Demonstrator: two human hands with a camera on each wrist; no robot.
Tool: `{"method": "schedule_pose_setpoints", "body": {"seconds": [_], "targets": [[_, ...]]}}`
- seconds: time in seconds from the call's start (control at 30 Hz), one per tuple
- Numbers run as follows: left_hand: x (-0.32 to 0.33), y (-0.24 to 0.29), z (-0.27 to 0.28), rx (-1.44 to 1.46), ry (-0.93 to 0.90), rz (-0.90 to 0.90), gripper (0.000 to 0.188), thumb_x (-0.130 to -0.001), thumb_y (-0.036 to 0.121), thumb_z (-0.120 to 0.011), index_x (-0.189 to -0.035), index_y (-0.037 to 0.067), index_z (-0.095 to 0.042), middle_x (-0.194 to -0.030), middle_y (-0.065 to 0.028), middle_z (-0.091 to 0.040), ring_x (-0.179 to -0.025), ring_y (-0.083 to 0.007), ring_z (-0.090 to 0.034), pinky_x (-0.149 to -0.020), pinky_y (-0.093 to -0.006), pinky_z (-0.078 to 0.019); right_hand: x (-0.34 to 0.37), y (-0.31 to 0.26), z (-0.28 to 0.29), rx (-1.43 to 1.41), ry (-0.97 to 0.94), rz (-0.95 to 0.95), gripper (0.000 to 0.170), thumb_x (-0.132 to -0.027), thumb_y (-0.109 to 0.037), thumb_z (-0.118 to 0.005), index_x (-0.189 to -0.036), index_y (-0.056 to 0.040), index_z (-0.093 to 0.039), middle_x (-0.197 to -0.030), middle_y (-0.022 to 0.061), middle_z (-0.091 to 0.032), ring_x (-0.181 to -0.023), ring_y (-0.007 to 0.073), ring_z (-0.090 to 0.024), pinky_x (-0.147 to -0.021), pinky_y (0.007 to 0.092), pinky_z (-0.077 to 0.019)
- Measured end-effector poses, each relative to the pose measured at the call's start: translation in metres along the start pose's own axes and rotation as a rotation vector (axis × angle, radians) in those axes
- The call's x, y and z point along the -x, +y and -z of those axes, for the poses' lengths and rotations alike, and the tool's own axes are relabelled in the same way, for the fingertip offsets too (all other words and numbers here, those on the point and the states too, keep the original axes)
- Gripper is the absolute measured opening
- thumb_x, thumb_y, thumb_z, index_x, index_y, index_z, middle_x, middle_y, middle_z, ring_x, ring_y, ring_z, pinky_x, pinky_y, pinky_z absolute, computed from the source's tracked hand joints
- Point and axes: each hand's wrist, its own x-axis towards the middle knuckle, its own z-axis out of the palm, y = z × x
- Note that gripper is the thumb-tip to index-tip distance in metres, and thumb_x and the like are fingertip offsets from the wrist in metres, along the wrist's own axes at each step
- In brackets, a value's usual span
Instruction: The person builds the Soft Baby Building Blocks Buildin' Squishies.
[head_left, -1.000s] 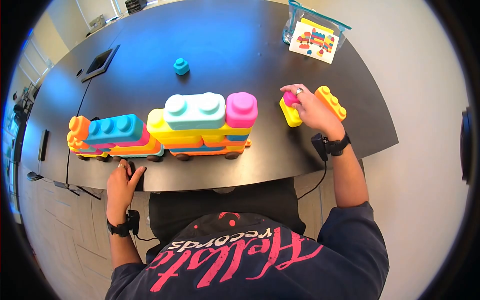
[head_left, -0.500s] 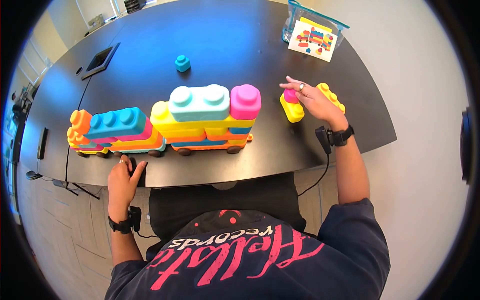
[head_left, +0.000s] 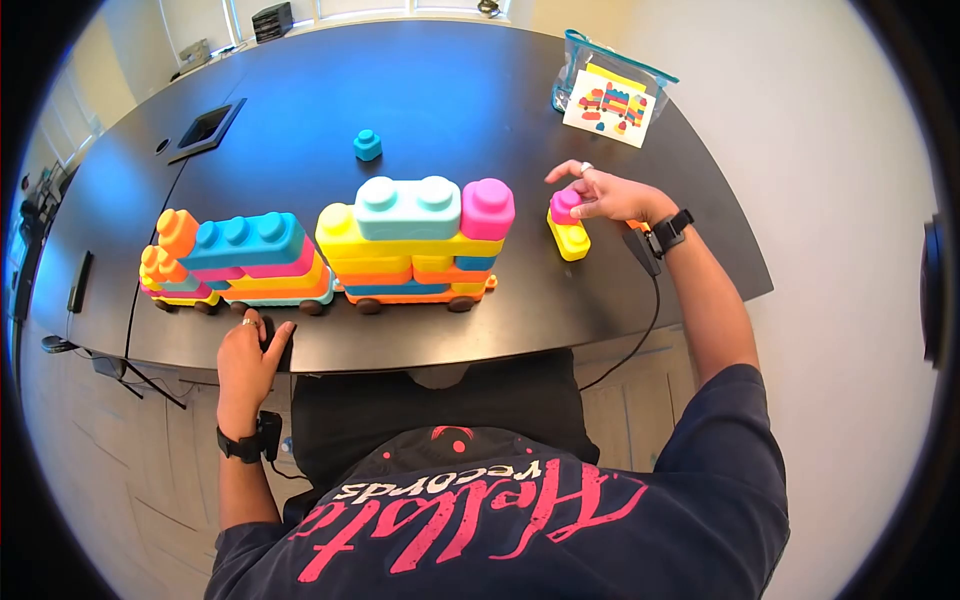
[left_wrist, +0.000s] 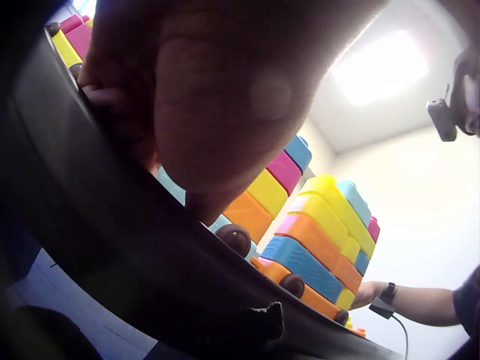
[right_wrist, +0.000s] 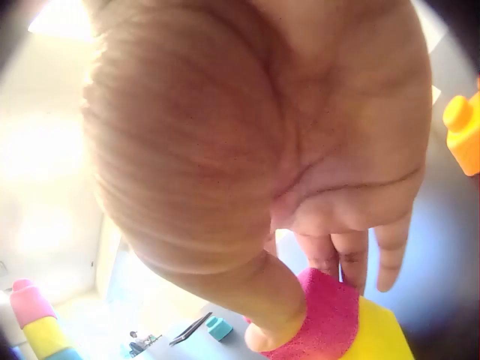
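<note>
My right hand (head_left: 620, 197) has its thumb on the pink block (head_left: 564, 206), with some fingers behind the block and the index finger extended. This pink block (right_wrist: 324, 319) stands on one end of a yellow block (head_left: 570, 241). Resting at the table's front edge, my left hand (head_left: 245, 365) lies near the wheels of the middle car and holds nothing visible. A train of stacked blocks stands beside it: a tall car (head_left: 405, 250), a middle car (head_left: 262, 262) and a small car (head_left: 178, 283) at the left.
A lone teal block (head_left: 368, 146) sits farther back on the dark table (head_left: 450, 90). At the back right are a clear zip bag (head_left: 566, 85) and a picture card (head_left: 608, 108). An orange-yellow block (right_wrist: 465, 135) shows beside the right hand.
My right hand has shifted left and its thumb now touches the pink block; the wrist covers most of the orange-yellow block. The left hand stays in place. The head view has tilted slightly.
</note>
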Motion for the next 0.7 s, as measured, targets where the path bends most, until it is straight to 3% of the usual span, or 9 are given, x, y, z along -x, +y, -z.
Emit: {"method": "schedule_pose_setpoints", "body": {"seconds": [0.07, 0.1, 0.23, 0.33, 0.7], "targets": [[0.001, -0.001, -0.002, -0.019, 0.016, -0.013, 0.049, -0.096, 0.042, -0.073, -0.083, 0.001, -0.049, -0.072, -0.0195, -0.056, -0.072, -0.0422, -0.058, -0.065, -0.0497, -0.0437, -0.002, 0.018, -0.002, -0.19, 0.053, 0.036, 0.043, -0.095, -0.001, -0.066, -0.136, -0.0052, -0.052, -0.124, 0.01, -0.063, -0.12, 0.0162, -0.058, -0.107, 0.0332, -0.0447], [0.001, -0.002, -0.003, -0.019, 0.017, -0.007, 0.049, -0.096, 0.042, -0.073, -0.083, 0.001, -0.049, -0.072, -0.0195, -0.056, -0.072, -0.0422, -0.058, -0.065, -0.0497, -0.0437, -0.002, 0.027, -0.004, -0.179, 0.083, 0.12, 0.04, -0.097, 0.001, -0.063, -0.135, -0.0017, -0.052, -0.128, 0.0093, -0.062, -0.124, 0.0169, -0.059, -0.111, 0.0327, -0.0443], [0.002, -0.004, -0.005, -0.023, 0.03, -0.024, 0.049, -0.097, 0.042, -0.071, -0.083, 0.001, -0.048, -0.073, -0.0205, -0.056, -0.073, -0.0428, -0.057, -0.066, -0.0503, -0.0428, 0.008, 0.034, -0.022, -0.386, 0.244, 0.111, 0.036, -0.101, 0.004, -0.056, -0.137, -0.0029, -0.052, -0.132, 0.0075, -0.059, -0.128, 0.018, -0.057, -0.117, 0.0328, -0.0403], [0.001, -0.003, -0.005, -0.007, 0.03, -0.024, 0.049, -0.098, 0.042, -0.07, -0.084, 0.001, -0.047, -0.073, -0.0214, -0.054, -0.073, -0.0438, -0.055, -0.065, -0.0505, -0.0414, 0.006, 0.043, -0.027, -0.359, 0.256, 0.186, 0.037, -0.102, 0.004, -0.054, -0.138, -0.0029, -0.052, -0.133, 0.0071, -0.058, -0.129, 0.0174, -0.056, -0.117, 0.0319, -0.0395], [0.003, 0.001, -0.004, -0.06, 0.052, -0.03, 0.046, -0.097, 0.042, -0.071, -0.085, 0.001, -0.051, -0.078, -0.0193, -0.06, -0.079, -0.042, -0.06, -0.071, -0.0507, -0.0463, 0.009, 0.043, -0.027, -0.313, 0.252, 0.159, 0.036, -0.106, 0.0, -0.052, -0.141, -0.0035, -0.051, -0.135, 0.0074, -0.06, -0.13, 0.0164, -0.055, -0.117, 0.0322, -0.0388]]}}
